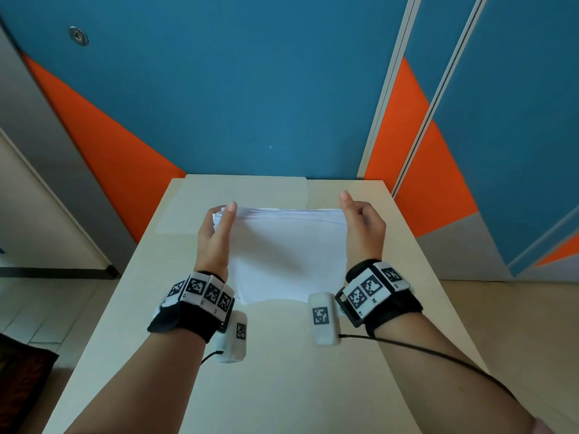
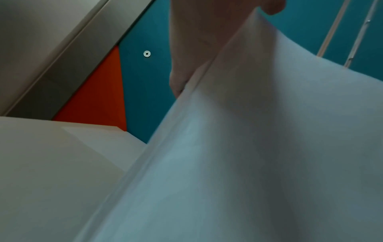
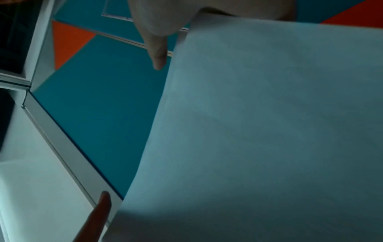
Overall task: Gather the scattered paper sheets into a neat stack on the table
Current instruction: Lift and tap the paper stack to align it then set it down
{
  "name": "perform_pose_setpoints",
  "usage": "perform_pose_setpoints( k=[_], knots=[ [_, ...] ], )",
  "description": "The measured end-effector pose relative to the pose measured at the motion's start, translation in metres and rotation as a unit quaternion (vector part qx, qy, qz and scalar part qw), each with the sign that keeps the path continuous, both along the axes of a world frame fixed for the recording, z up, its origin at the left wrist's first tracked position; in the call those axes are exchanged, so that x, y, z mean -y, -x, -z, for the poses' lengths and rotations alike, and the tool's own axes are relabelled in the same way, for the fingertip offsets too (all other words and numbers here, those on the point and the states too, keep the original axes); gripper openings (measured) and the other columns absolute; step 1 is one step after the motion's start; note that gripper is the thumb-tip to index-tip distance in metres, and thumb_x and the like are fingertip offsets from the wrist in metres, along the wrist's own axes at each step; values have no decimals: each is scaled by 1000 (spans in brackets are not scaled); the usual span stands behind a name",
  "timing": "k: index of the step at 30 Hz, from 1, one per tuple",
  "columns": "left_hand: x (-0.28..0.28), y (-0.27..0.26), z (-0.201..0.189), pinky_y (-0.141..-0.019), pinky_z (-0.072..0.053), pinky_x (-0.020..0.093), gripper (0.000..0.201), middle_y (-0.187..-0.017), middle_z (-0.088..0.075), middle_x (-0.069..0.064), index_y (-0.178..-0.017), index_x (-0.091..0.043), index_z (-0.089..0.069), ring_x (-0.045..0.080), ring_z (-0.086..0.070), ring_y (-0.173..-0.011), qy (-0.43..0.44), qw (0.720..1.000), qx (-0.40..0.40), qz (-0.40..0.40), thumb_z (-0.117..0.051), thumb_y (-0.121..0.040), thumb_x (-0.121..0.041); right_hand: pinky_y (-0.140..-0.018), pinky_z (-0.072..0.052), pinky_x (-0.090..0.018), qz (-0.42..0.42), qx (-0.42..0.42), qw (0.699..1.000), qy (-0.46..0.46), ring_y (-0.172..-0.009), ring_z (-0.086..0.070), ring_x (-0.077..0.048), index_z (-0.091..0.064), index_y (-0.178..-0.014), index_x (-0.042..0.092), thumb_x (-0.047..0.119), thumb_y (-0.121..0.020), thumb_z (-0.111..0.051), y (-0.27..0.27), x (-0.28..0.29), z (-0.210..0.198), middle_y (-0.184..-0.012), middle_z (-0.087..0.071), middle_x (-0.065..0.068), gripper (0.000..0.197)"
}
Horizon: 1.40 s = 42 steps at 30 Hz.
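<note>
Both my left hand (image 1: 216, 236) and right hand (image 1: 363, 228) clasp the side edges of the gathered white paper sheets (image 1: 288, 255), stood upright on the pale beige worktop (image 1: 275, 371), so I judge only squaring and laying flat remain.

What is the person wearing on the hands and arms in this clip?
Bare forearms, no sleeves or gloves. Each wrist has a black strap carrying white blocks with black square markers: left wrist band, right wrist band. A white camera pod hangs under each, with a thin black cable trailing back.
</note>
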<state>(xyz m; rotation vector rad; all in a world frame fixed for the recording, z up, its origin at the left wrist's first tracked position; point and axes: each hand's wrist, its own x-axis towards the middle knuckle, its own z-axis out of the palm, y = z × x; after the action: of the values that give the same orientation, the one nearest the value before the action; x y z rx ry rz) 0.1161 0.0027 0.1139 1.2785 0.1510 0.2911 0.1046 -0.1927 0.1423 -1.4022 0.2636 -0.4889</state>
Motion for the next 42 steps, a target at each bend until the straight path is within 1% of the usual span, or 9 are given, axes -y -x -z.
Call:
perform_pose_setpoints(
  k=[6,11,14,17,21,27,32,38,42],
  knots=[
    [1,-12,-7,-81,-39,33,11,-85,-62,5,-68,-25,-61,22,-52,-87,-10,998,-20,-53,-61,-79,-28,-65,-41,-20,65,-3,998,4,-67,-50,-9,-54,-72,23,6,-81,-57,-3,6,5,-74,-56,1,19],
    [5,-9,-12,-79,-38,19,24,-88,-60,-13,-89,-19,-64,1,-52,-86,-46,999,-1,-10,-49,-92,-38,-77,-44,-28,2,1,1000,-5,-80,-55,-13,-56,-84,27,31,-89,-55,1,8,3,-84,-61,-1,6],
    [2,-9,-6,-84,-44,27,28,-89,-61,-5,-96,-21,-60,10,-57,-85,-56,998,-8,25,-62,-78,-43,-78,-42,-15,-73,6,997,21,-88,-55,-2,-55,-104,28,31,-82,-65,9,15,4,-97,-55,4,23],
    [-10,-9,12,-81,-55,32,62,-102,-70,7,-113,-12,-58,20,-69,-91,-61,991,-23,116,-79,-57,-32,-60,-47,-6,-145,-30,989,-10,-71,-62,11,-51,-119,18,-4,-76,-68,16,26,20,-93,-57,10,51],
    [-15,-6,30,-72,-54,32,60,-84,-75,1,-97,-7,-67,14,-73,-78,-73,980,-84,165,-82,-42,-25,-71,-53,-27,-183,-138,972,59,-60,-67,3,-65,-82,15,-8,-71,-72,17,29,39,-77,-67,7,26],
    [-15,-10,17,-59,-55,20,26,-73,-75,-8,-87,-13,-67,5,-71,-69,-58,984,-58,160,-73,-61,-11,-69,-55,-16,-172,-94,979,51,-67,-67,4,-65,-81,21,-5,-72,-72,2,34,36,-83,-69,7,28],
    [-13,-9,47,-70,-56,30,67,-96,-73,2,-105,-11,-65,17,-70,-87,-60,974,-116,184,-83,-40,-18,-78,-53,-25,-210,-179,960,55,-77,-64,-8,-62,-86,16,-13,-66,-73,3,37,64,-88,-67,1,37],
    [-14,-14,70,-74,-56,32,71,-93,-73,-1,-101,-13,-65,18,-69,-89,-49,965,-168,195,-84,-32,-15,-89,-48,-33,-214,-236,947,47,-83,-64,-14,-63,-82,18,-7,-66,-76,-3,38,83,-88,-67,2,33],
    [-6,-14,76,-90,-50,41,48,-92,-68,2,-87,-20,-63,26,-63,-95,-61,967,-181,166,-81,-43,-12,-75,-48,-22,-181,-246,952,29,-80,-61,-12,-58,-81,20,-2,-69,-76,-4,31,92,-84,-63,6,32]
  ],
)
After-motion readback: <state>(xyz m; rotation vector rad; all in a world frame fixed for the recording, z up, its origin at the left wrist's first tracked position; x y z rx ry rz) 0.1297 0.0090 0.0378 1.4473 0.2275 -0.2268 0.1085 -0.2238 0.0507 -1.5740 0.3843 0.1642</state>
